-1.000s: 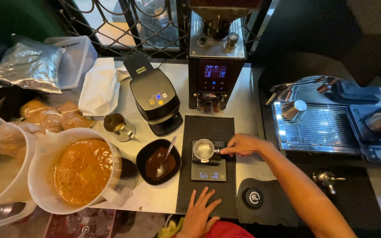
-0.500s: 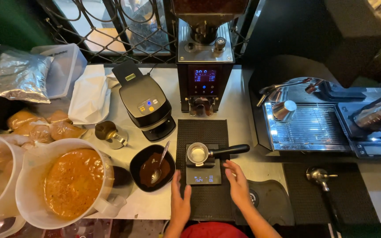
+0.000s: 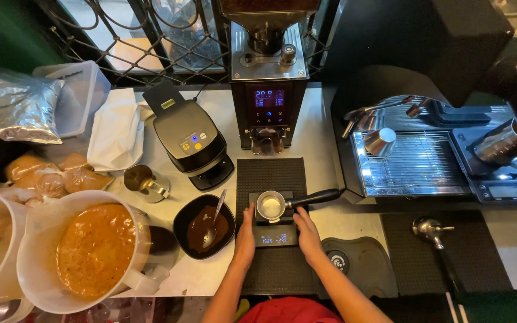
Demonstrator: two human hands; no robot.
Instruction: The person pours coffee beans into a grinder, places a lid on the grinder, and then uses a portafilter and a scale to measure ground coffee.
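portafilter (image 3: 272, 207) with pale grounds in its basket, resting on the scale (image 3: 275, 234), handle toward 3 o'clock | left hand (image 3: 246, 239) and right hand (image 3: 307, 237) flat, fingers together, flanking the scale, gripping nothing | bench (image 3: 321, 149): grinder (image 3: 268, 78) at 12 o'clock | dosing looks done, weighing under way

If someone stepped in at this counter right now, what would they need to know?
Left hand: open, flat against the left edge of the small scale.
Right hand: open, at the scale's right edge.
Portafilter sits on the scale, its basket looking empty, handle pointing right; neither hand holds it.
The scale rests on a black mat below the grinder.
A black bowl of brown powder with a spoon lies to the left.
Done: portafilter on the scale. Left: filling it, apparently.
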